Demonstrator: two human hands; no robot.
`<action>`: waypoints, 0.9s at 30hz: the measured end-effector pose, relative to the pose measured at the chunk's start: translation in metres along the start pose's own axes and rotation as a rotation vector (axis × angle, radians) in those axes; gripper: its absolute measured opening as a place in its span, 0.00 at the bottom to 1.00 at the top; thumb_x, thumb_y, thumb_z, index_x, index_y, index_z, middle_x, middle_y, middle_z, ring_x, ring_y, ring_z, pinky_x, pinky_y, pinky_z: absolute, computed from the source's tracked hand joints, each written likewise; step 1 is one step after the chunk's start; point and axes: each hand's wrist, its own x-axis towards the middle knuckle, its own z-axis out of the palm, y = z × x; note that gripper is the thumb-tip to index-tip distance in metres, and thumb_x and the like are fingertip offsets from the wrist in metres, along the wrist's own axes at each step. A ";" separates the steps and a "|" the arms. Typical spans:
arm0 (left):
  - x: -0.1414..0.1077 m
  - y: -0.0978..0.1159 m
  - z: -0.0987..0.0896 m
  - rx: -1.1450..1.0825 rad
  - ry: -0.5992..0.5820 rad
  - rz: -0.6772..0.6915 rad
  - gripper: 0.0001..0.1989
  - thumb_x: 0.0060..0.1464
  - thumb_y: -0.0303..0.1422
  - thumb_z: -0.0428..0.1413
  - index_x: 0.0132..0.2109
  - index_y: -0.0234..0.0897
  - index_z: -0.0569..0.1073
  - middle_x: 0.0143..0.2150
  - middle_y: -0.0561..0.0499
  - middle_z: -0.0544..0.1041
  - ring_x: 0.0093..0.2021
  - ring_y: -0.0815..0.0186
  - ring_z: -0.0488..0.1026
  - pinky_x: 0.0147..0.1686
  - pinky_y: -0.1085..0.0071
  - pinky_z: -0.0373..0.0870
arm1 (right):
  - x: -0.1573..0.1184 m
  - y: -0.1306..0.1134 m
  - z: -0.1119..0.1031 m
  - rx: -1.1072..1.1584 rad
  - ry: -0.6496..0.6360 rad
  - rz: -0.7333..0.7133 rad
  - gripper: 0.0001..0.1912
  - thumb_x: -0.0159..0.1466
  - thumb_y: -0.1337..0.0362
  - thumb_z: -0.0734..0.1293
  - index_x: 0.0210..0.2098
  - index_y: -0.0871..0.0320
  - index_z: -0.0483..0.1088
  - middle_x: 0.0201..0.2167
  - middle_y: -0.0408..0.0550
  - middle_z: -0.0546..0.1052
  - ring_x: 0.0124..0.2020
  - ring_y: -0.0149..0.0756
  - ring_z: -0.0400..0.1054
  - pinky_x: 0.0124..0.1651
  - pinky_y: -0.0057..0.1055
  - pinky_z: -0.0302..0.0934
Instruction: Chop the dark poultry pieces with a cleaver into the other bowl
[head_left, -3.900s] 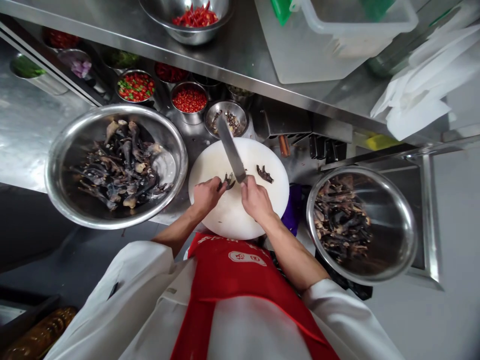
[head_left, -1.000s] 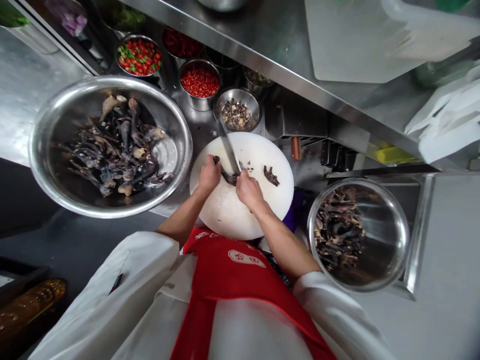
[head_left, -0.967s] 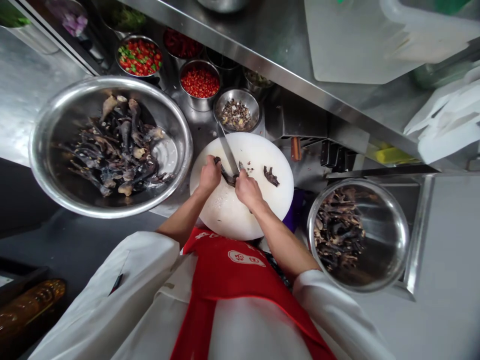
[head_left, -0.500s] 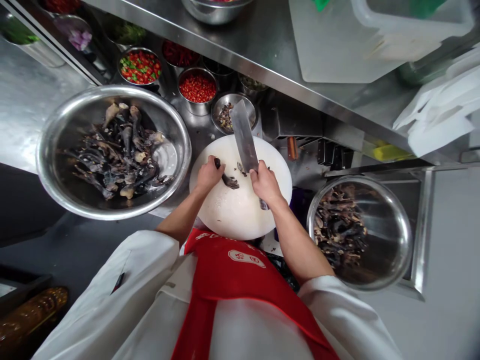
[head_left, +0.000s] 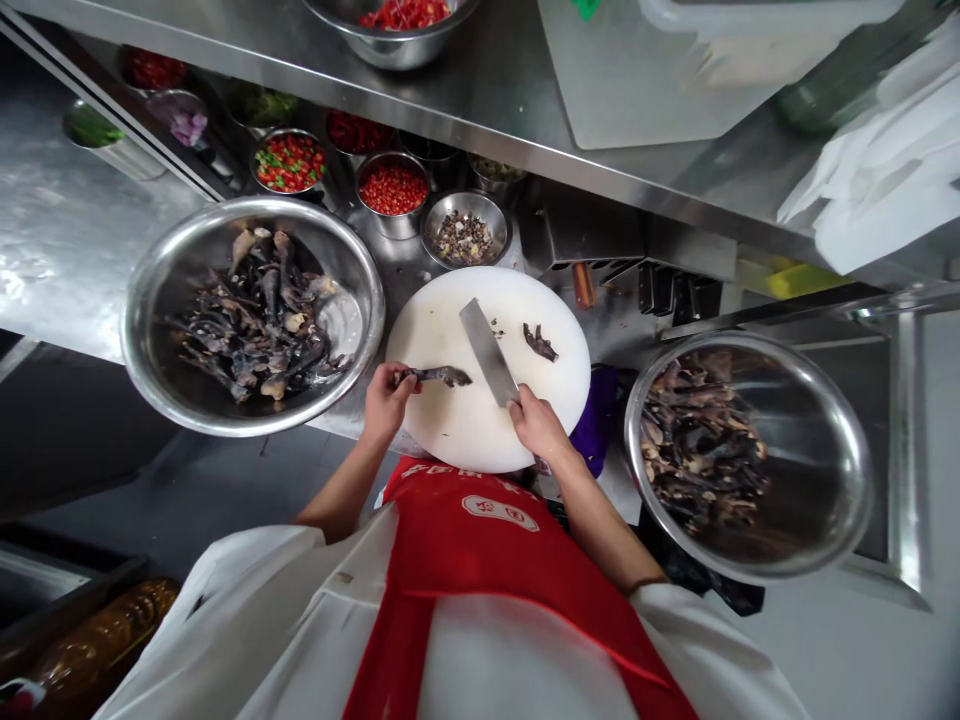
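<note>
The person's left hand (head_left: pixel 388 400) is curled with thumb and fingers pinching one end of a slender, blackish, knobbly piece (head_left: pixel 442 376), whose other end reaches over a round white chopping board (head_left: pixel 480 440). The right hand (head_left: pixel 538 420) is closed around the near end of a broad, grey metal cleaver (head_left: pixel 487 352), its blade slanting across the board between that piece and a smaller dark, clawed scrap (head_left: pixel 539 343). Large, round steel bowls (head_left: pixel 817 470) of similar dark pieces flank the board.
</note>
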 end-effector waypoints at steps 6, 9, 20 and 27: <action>-0.040 -0.028 0.025 0.434 -0.045 0.211 0.04 0.53 0.31 0.54 0.38 0.38 0.69 0.43 0.46 0.77 0.46 0.60 0.73 0.49 0.61 0.66 | -0.017 -0.030 0.004 0.080 0.278 -0.120 0.15 0.69 0.56 0.51 0.43 0.57 0.62 0.29 0.51 0.77 0.30 0.44 0.71 0.32 0.32 0.56; -0.040 -0.027 0.030 0.562 -0.061 0.230 0.05 0.54 0.30 0.54 0.40 0.38 0.72 0.41 0.47 0.78 0.45 0.59 0.73 0.49 0.61 0.66 | -0.018 -0.052 0.019 0.131 0.406 -0.216 0.16 0.69 0.55 0.50 0.40 0.57 0.62 0.29 0.54 0.77 0.31 0.44 0.72 0.32 0.32 0.59; -0.029 -0.041 0.027 0.521 0.080 0.513 0.05 0.58 0.32 0.54 0.38 0.36 0.74 0.39 0.45 0.74 0.43 0.61 0.70 0.47 0.64 0.69 | -0.008 -0.061 0.049 -0.016 0.370 -0.236 0.16 0.70 0.60 0.49 0.45 0.61 0.62 0.33 0.56 0.77 0.32 0.44 0.73 0.34 0.33 0.60; -0.036 -0.056 0.029 0.443 0.032 0.649 0.07 0.60 0.32 0.52 0.41 0.36 0.74 0.40 0.45 0.75 0.43 0.63 0.70 0.46 0.64 0.70 | 0.011 -0.078 0.051 -0.166 0.119 -0.137 0.13 0.70 0.64 0.51 0.47 0.60 0.61 0.31 0.54 0.78 0.32 0.43 0.73 0.35 0.32 0.59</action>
